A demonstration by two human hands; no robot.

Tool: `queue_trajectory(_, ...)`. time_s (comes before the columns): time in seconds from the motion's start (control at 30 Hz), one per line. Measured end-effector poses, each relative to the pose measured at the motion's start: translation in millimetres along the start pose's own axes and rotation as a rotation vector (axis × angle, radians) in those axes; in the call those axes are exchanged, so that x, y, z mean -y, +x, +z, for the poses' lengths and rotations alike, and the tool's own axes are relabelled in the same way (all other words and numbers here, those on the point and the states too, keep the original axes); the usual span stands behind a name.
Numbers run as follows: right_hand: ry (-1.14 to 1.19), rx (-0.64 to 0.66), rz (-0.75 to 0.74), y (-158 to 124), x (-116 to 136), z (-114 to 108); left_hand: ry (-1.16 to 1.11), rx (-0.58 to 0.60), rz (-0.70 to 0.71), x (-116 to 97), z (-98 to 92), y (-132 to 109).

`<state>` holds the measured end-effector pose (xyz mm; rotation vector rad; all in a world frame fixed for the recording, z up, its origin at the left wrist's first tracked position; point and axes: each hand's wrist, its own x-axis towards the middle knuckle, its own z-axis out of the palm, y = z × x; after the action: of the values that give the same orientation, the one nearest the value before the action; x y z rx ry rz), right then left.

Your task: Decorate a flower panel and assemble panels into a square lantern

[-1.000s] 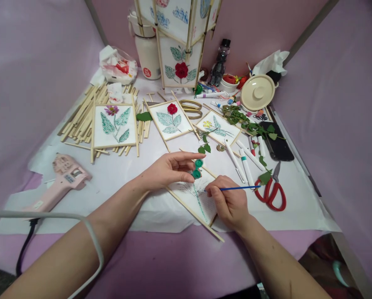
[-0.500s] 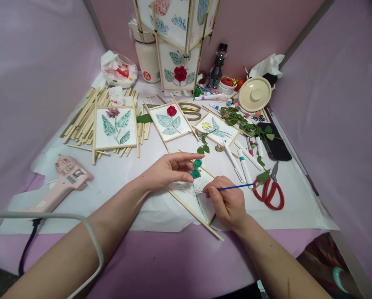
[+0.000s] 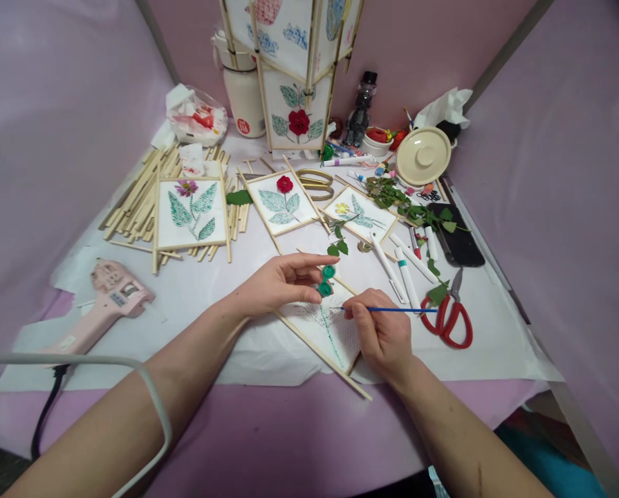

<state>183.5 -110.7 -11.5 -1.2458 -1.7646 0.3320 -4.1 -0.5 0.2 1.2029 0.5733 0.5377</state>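
Between the thumb and fingers of my left hand [image 3: 283,282] is a small green paint pot [image 3: 325,288] with its lid flipped up. My right hand [image 3: 382,332] pinches a thin blue paintbrush [image 3: 400,310], its handle pointing right and its tip over the white panel. Below both hands lies that wood-framed panel [image 3: 340,339], turned at an angle. A dotted green stem and fine dark lines show on it; my left hand covers part of its upper side. White markers [image 3: 407,275] and red-handled scissors [image 3: 447,325] lie right of my right hand.
Three framed flower panels [image 3: 191,213] lie behind my hands. A tall panelled lantern [image 3: 299,104] stands at the back beside a white bottle [image 3: 244,97]. Wooden sticks [image 3: 133,200] and a pink glue gun [image 3: 106,304] are left; leafy sprigs [image 3: 392,197] and a phone [image 3: 457,235] right.
My right hand has shifted slightly right, and the brush now lies more level, its tip a little farther from the stem. My left hand with the paint pot stays nearly still.
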Motion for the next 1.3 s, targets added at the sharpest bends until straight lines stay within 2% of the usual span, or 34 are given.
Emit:
queue_trajectory(0.2, 0.01, 0.086, -0.033, -0.8, 0.3, 1.6, -0.006, 0.004, -0.002, 0.5, 0.0, 0.1)
queue_trajectory(0.53, -0.033, 0.031, -0.009, 0.2, -1.5, 1.8, 0.002, 0.01, 0.001, 1.2, -1.1, 0.0)
queue_trajectory(0.8, -0.029, 0.114, -0.021, 0.5, -1.2, 2.5, 0.01, 0.01, 0.004, 0.9, -0.7, 0.4)
queue_trajectory(1.07, -0.046, 0.059, 0.002, 0.4, -2.5, 1.3, -0.002, 0.008, 0.002, 0.6, -0.4, 0.1)
queue_trajectory(1.3, -0.034, 0.135, -0.043, 1.0, 0.0, 1.7, 0.001, 0.006, 0.012, 1.8, -1.1, 0.4)
